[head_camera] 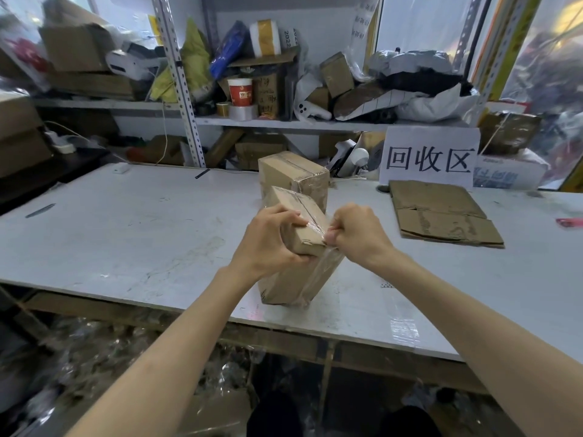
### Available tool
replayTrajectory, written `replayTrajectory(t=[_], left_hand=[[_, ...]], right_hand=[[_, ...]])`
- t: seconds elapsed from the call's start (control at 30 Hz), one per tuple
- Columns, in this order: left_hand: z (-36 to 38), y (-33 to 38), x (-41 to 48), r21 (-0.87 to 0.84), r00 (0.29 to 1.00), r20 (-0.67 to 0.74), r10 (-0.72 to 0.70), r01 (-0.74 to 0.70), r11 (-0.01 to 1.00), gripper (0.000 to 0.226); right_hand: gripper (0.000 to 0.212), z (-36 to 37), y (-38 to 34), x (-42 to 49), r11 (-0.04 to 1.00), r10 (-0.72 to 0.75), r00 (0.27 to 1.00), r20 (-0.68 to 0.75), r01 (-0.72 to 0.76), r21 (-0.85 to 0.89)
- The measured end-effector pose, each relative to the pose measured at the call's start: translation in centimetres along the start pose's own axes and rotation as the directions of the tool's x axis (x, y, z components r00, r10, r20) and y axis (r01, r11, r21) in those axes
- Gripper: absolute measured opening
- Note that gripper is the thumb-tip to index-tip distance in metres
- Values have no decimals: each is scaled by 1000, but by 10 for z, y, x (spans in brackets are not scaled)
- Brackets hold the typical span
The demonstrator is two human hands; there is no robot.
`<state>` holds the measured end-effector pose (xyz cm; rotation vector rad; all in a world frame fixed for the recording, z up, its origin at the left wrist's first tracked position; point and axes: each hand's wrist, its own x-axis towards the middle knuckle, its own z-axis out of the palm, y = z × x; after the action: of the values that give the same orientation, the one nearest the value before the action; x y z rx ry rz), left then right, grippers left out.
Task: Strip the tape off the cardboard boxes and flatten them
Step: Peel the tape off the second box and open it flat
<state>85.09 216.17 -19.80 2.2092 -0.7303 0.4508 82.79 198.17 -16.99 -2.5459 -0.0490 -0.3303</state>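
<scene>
On the white table, flattened cardboard lies far right; a taped box stands centre. Just nearer, the left hand grips a tilted box while the right hand pinches its clear tape. This looks like the stripping step; next calls for a steady pull along the seam.

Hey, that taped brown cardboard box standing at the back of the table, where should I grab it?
Probably grip the taped brown cardboard box across its left and right sides from above: its top is free, while the tilted brown box blocks its front.
</scene>
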Motion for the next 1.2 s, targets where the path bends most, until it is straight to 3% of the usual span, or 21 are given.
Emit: replayTrajectory(t=[0.07, 0.17, 0.33, 0.5, 0.53, 0.6, 0.67, 0.7, 0.83, 0.93, 1.1, 1.2], left_hand=[[-3, -4, 0, -30, 1000, 8, -1, 1, 1000, 62], [-10, -11, -2, -91, 999, 16, -38, 39, 995, 61], [-17, -14, -7, -144, 998, 40, -54, 59, 988, 61], [-16, -13, -6, -149, 998, 14, -68, 69, 986, 60], [-14, -12, -5, -141, 998, -1, -69, 68, 988, 60], [-10, -9, -6, -113, 997, -19, -78, 76, 991, 62], [-5, -6, -8, -82, 997, -28, -72, 70, 994, 62], [-3, -5, -10, -71, 997, -33, -66, 64, 995, 61], [2, -3, -13, -51, 996, -67, -52, 48, 998, 62], [3, -3, -15, -57, 996, -69, -60, 56, 997, 62], [-4, -12, -17, -68, 996, -31, -86, 84, 994, 61], [-5, -15, -22, -73, 995, -20, -93, 91, 993, 60]], right_hand=[[12, -1, 4, 1, 1000, 18, 1000, 13, -18, -3], [18, -4, 10, 3, 974, 62, 998, 33, -68, 216], [30, 1, 20, 5, 757, 119, 974, 194, -216, 616], [22, 0, 20, 2, 620, 134, 971, 199, -239, 747], [17, 0, 18, 2, 625, 132, 974, 182, -224, 747], [24, 3, 16, 0, 754, 113, 981, 160, -189, 629], [46, 6, 16, -4, 926, 125, 988, 92, -149, 347], [47, 7, 16, -6, 974, 112, 993, 26, -115, 198], [28, 12, 15, -10, 990, 72, 995, -66, -63, 127], [26, 12, 14, -7, 976, 141, 990, -1, -139, 167], [21, 7, 12, -5, 1000, -7, 992, 126, 9, -16], [23, 7, 15, -7, 999, -42, 989, 139, 40, 17]])
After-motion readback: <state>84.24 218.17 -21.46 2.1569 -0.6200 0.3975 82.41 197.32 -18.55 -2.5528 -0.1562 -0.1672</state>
